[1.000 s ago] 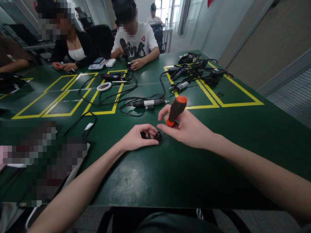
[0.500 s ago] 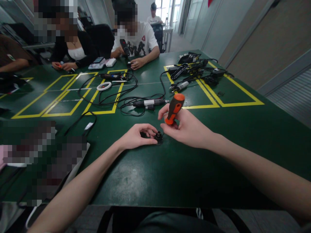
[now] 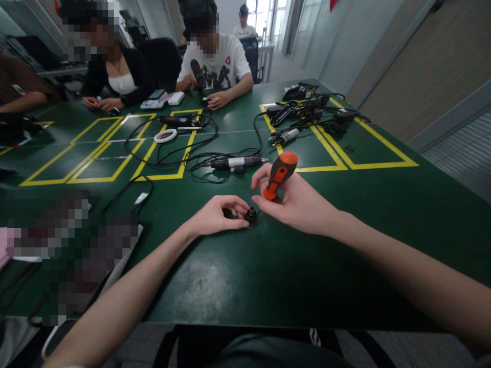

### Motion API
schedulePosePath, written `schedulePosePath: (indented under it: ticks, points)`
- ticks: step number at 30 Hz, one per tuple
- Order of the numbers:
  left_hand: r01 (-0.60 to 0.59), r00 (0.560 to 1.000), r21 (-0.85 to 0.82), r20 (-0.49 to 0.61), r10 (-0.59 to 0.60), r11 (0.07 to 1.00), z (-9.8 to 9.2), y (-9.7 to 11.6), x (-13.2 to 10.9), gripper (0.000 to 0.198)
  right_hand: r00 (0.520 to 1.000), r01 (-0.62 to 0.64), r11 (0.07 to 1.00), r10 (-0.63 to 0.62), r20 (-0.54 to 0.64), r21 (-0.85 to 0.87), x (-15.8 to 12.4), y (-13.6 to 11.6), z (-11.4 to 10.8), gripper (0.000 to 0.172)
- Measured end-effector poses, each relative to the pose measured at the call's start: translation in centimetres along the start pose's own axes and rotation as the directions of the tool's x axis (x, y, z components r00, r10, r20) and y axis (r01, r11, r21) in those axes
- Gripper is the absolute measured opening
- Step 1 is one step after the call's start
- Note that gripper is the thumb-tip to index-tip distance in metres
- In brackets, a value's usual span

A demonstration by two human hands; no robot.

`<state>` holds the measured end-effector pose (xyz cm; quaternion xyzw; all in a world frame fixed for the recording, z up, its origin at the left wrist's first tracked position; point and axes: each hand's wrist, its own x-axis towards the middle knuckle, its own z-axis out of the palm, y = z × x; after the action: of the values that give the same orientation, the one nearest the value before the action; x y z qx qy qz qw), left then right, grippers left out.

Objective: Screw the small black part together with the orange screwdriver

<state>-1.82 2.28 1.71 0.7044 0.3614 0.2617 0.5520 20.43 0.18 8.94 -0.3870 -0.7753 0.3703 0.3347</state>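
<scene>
While left hand (image 3: 213,217) pinches black fitting (image 3: 251,215) | right hand (image 3: 297,203) grips orange-black screwdriver (image 3: 279,174)

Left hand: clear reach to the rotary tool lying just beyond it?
Probably yes. The rotary tool lies just beyond the left hand, only loose cables around it. The right hand, holding the screwdriver, sits beside the path, not across. That hand does pinch a small black part.

The right hand (image 3: 297,204) grips an orange-and-black screwdriver (image 3: 279,175); the left hand (image 3: 215,217) pinches a small black part (image 3: 251,215) at its 3 o'clock, on the green table (image 3: 268,276).
</scene>
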Motion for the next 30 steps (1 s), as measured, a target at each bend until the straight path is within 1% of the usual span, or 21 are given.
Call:
schedulePosePath:
  ticks: [3, 6, 10, 14, 19, 21, 23, 24, 26, 29, 30]
  points:
    - [-0.015, 1.0, 0.028, 0.0, 0.015, 0.999, 0.05, 0.06, 0.0, 0.032, 0.999, 0.015, 1.0, -0.015, -0.028, -0.007, 0.02, 0.04, 0.1, 0.013]
    - [-0.024, 1.0, 0.065, -0.001, 0.024, 0.998, 0.08, 0.13, -0.01, 0.029, 0.996, 0.057, 0.998, -0.059, -0.066, -0.032, -0.02, 0.09, 0.22, 0.018]
    - [-0.019, 1.0, 0.084, 0.001, 0.019, 0.996, 0.13, 0.23, -0.09, 0.033, 0.994, 0.063, 0.996, -0.068, -0.081, -0.061, -0.02, 0.24, 0.26, 0.009]
    - [-0.009, 1.0, 0.102, -0.002, 0.009, 0.995, 0.17, 0.32, -0.13, 0.036, 0.997, 0.039, 0.999, -0.042, -0.069, -0.037, 0.01, 0.4, 0.26, 0.016]
    - [-0.011, 1.0, 0.115, -0.001, 0.011, 0.993, 0.21, 0.34, -0.05, 0.037, 0.997, 0.049, 0.998, -0.051, -0.051, -0.043, -0.04, 0.48, 0.46, 0.022]
    - [-0.014, 1.0, 0.12, 0.0, 0.015, 0.993, 0.25, 0.3, -0.03, 0.035, 0.997, 0.054, 0.997, -0.058, -0.058, -0.059, -0.06, 0.53, 0.55, 0.019]
    - [-0.024, 1.0, 0.123, -0.003, 0.024, 0.992, 0.29, 0.23, -0.02, 0.033, 0.996, 0.062, 0.996, -0.066, -0.06, -0.068, -0.08, 0.55, 0.58, 0.011]
    - [-0.027, 1.0, 0.125, -0.005, 0.028, 0.992, 0.31, 0.19, -0.02, 0.032, 0.996, 0.065, 0.995, -0.069, -0.053, -0.073, -0.08, 0.54, 0.58, 0.01]
    - [-0.026, 1.0, 0.127, -0.012, 0.028, 0.992, 0.34, 0.14, -0.03, 0.032, 0.996, 0.071, 0.994, -0.074, -0.039, -0.081, -0.07, 0.49, 0.55, 0.014]
    - [-0.012, 1.0, 0.135, -0.01, 0.013, 0.991, 0.34, 0.18, -0.07, 0.036, 0.996, 0.075, 0.994, -0.078, -0.045, -0.074, -0.08, 0.41, 0.48, 0.007]
    - [-0.01, 1.0, 0.137, -0.008, 0.012, 0.991, 0.32, 0.23, -0.08, 0.037, 0.996, 0.074, 0.995, -0.078, -0.05, -0.069, -0.09, 0.39, 0.46, 0.008]
